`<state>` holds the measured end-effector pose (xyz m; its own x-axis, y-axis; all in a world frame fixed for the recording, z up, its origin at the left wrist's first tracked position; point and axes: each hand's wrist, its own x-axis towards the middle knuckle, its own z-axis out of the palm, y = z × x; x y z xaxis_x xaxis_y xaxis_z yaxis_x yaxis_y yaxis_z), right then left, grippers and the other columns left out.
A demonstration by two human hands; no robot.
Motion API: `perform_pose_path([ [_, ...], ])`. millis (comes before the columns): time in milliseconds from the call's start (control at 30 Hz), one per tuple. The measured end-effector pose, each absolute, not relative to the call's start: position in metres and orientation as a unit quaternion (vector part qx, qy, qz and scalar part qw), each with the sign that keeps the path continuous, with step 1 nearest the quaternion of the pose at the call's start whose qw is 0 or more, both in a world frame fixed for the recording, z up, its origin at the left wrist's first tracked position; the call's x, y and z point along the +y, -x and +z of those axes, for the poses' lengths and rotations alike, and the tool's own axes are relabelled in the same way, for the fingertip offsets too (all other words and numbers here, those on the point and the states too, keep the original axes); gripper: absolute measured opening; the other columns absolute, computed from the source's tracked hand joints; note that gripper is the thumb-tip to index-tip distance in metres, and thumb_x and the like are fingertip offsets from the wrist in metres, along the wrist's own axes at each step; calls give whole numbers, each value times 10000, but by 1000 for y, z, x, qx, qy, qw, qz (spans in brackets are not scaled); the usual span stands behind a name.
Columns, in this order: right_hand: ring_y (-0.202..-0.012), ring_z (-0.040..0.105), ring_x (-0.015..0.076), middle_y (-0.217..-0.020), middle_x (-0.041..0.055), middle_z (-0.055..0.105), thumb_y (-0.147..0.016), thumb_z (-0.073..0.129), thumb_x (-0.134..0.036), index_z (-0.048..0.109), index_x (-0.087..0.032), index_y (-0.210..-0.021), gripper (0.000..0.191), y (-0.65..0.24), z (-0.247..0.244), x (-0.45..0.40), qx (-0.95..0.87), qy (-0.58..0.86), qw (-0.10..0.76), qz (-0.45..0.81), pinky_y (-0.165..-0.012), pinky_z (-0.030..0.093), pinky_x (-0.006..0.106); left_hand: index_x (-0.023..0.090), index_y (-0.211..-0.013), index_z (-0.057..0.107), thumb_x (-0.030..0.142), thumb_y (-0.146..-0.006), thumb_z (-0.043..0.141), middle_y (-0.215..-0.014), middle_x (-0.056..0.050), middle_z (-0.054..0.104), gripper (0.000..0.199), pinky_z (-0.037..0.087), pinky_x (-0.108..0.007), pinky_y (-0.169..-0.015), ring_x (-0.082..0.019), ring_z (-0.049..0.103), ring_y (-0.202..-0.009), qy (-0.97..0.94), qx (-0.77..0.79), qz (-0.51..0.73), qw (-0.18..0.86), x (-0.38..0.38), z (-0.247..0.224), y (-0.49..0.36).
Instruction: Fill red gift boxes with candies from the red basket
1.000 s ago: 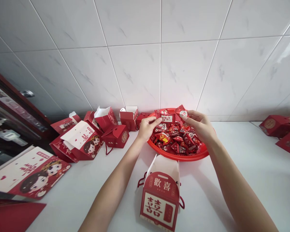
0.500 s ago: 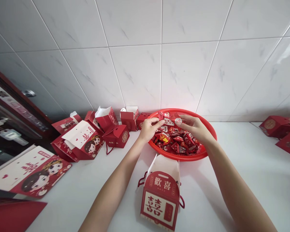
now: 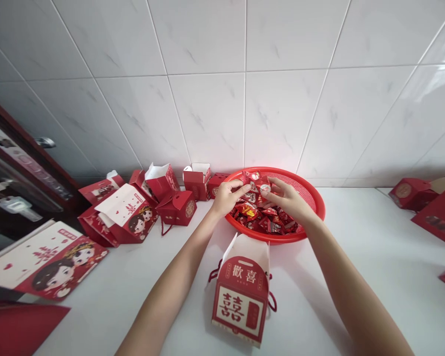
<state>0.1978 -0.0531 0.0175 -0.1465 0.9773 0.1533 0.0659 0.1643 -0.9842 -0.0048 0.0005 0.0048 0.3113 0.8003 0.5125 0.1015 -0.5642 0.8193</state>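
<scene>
Both hands are over a red plastic basket [image 3: 311, 190] holding several red-wrapped candies [image 3: 270, 225]. My left hand [image 3: 226, 199] is closed in a pinch on a wrapped candy [image 3: 255, 175] at the basket's left side. From the right, my right hand [image 3: 289, 201] has thumb and fingers closed around a red candy with a round pale mark [image 3: 264, 188]. The fingers partly cover both wrappers. Just in front of the basket stands a red and cream gift box [image 3: 241, 296], its top flaps open and dark red cords at its sides.
Several small red boxes [image 3: 177, 207] line the left against the tiled wall [image 3: 207, 118]. A larger box with cartoon figures [image 3: 55, 262] and a red box corner [image 3: 18, 329] lie nearer. More red boxes [image 3: 439, 217] sit at the right. A dark-framed cabinet [image 3: 25, 183] borders the left.
The view has shifted slightly, so the basket and gift box appear a little further left. My right hand has come closer to my left, with both still pinching candies.
</scene>
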Motion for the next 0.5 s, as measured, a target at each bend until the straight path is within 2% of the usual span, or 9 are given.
perform_pose_path([
  [133, -875, 767, 232, -1248, 107, 702, -872, 771, -348, 482, -222, -1512, 713, -194, 17, -56, -551, 458, 500, 487, -900, 664, 460, 199, -570, 402, 606, -812, 736, -611, 45, 332, 579, 312, -274, -606, -112, 311, -603, -732, 298, 504, 346, -1, 8, 5],
  [333, -894, 754, 227, -1180, 99, 718, -866, 754, -297, 549, -191, -1417, 597, -191, 18, -57, -561, 430, 516, 484, -863, 672, 431, 190, -594, 483, 625, -821, 709, -629, 29, 412, 541, 340, -283, -633, -127, 380, -627, -734, 309, 495, 348, -1, 5, 5],
  [500, -812, 749, 206, -1118, 83, 723, -861, 742, -276, 573, -197, -1381, 553, -189, 18, -57, -575, 422, 517, 472, -808, 676, 408, 192, -577, 465, 618, -821, 711, -616, 32, 388, 550, 325, -284, -619, -126, 362, -616, -733, 317, 495, 342, 0, 3, 6],
])
